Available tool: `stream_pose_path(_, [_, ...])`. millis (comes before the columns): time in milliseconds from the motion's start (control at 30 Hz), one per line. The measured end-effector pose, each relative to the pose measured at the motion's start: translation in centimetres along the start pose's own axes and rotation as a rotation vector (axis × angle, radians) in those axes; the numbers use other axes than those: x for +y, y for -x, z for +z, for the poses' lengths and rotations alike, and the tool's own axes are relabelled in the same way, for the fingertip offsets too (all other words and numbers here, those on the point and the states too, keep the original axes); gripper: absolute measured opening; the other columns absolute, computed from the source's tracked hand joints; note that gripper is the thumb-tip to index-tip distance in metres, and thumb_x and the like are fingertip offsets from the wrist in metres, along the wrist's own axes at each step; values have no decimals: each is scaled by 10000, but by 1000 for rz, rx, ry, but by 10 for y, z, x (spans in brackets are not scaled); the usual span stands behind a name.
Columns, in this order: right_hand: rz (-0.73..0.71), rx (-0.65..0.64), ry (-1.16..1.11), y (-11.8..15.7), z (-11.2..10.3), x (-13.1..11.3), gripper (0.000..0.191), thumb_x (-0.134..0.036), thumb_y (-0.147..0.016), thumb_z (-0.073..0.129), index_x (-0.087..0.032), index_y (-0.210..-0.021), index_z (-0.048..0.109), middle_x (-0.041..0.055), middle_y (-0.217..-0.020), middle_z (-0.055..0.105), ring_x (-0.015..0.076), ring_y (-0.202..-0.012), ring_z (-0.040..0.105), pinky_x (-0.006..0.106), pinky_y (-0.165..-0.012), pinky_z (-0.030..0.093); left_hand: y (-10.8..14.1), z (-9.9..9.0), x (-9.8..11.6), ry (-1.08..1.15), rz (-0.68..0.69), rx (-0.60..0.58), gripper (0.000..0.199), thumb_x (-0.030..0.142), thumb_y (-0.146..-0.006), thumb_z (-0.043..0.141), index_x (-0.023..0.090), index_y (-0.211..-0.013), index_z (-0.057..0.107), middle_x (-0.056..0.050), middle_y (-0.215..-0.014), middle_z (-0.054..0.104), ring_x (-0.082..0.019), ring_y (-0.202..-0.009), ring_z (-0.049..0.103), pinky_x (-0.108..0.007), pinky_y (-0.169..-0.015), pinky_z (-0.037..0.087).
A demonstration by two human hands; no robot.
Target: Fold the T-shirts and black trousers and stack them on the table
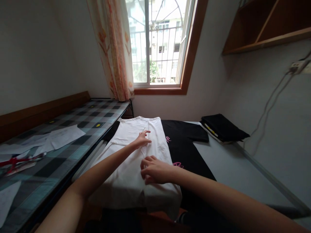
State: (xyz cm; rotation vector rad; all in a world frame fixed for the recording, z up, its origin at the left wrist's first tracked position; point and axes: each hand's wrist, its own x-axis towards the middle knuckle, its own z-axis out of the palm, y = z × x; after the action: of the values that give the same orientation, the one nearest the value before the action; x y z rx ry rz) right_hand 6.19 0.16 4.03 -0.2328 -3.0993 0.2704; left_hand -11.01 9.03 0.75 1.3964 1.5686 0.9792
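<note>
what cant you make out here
Pink lettering: partly covered by the white garment, head view.
Whether the right hand pinches cloth: its curled fingers hide it, head view.
Print on the papers: too small and faint, head view.
Red object: cut off by the left edge, head view.

Daylight is let in through a sliding window (159,48) framed in reddish-brown wood (191,48), with metal bars (167,45) and a pale building (176,48) seen outside. The window is partly flanked on the left by a flowered, peach-toned curtain (118,55). The plain, pale walls (48,45) are left in shade. Along the left wall, a bed (70,136) is covered in grey, black and bluish checks and bordered by a wooden board (48,108). An open wooden shelf (267,29) is mounted high on the right, with a socket (295,67) and hanging cables (269,97) below. A light-topped table (228,168) is set against the right wall.
</note>
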Motion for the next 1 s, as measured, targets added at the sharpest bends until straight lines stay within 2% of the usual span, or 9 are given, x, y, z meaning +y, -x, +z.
stream_pose_path(167, [170, 164, 32, 15, 17, -5, 493, -489, -816, 651, -238, -1234, 579, 125, -1308, 477, 301, -1189, 417, 469, -1002, 359, 38, -4, -5, 162, -111, -118, 710, 152, -610, 765, 199, -1260, 483, -83, -1041, 508, -112, -645, 570, -262, -579, 480])
stream_pose_path(300, [299, 271, 20, 22, 33, -5, 619, -502, -781, 686, -206, -1299, 519, 149, -1300, 475, 306, -1164, 447, 471, -988, 385, 70, 0, -4, 269, -195, -180, 838, 109, -659, 715, 220, -1383, 308, 10, -840, 519, -99, -571, 567, -226, -527, 448])
stream_pose_path(433, [387, 348, 22, 42, 42, -2, 511, -427, -825, 657, -201, -1265, 527, 123, -1210, 531, 271, -1078, 504, 428, -942, 414, 105, 5, -3, 349, -234, -226, 903, 143, -710, 708, 258, -1438, 186, 76, -701, 501, -61, -483, 505, -181, -481, 393])
stream_pose_path(567, [602, 434, 36, 74, 46, 4, 255, -381, -877, 592, -204, -1059, 613, 87, -1058, 581, 235, -955, 542, 385, -846, 426, 134, 10, -8, 398, -233, -237, 922, 179, -686, 747, 298, -1418, 201, 108, -650, 474, -57, -465, 491, -182, -486, 400])
stream_pose_path(633, [677, 454, 28, 88, 48, 4, 186, -372, -885, 578, -198, -928, 627, 68, -958, 585, 218, -895, 542, 358, -801, 422, 146, 12, -11, 407, -204, -223, 856, 182, -669, 755, 291, -1365, 268, 105, -661, 487, -58, -485, 506, -186, -503, 417])
stream_pose_path(733, [716, 470, 25, 102, 50, 1, 196, -371, -890, 568, -194, -822, 617, 56, -890, 584, 208, -857, 532, 343, -779, 412, 164, 16, -14, 448, -213, -132, 760, 186, -652, 759, 241, -1275, 326, 82, -699, 531, -69, -526, 540, -199, -534, 445])
stream_pose_path(867, [701, 510, 36, 111, 57, -15, 245, -347, -916, 526, -191, -736, 583, 60, -875, 597, 199, -839, 526, 327, -781, 411, 194, 25, -22, 616, -213, 11, 636, 181, -631, 770, 190, -1147, 399, 8, -802, 614, -111, -662, 616, -244, -638, 496])
stream_pose_path(1000, [667, 588, 92, 117, 68, -40, 253, -326, -931, 497, -197, -724, 564, 52, -812, 585, 193, -801, 522, 311, -753, 410, 227, 40, -43, 642, -200, 51, 523, 243, -611, 793, 142, -1039, 511, -41, -801, 671, -136, -689, 632, -246, -660, 487])
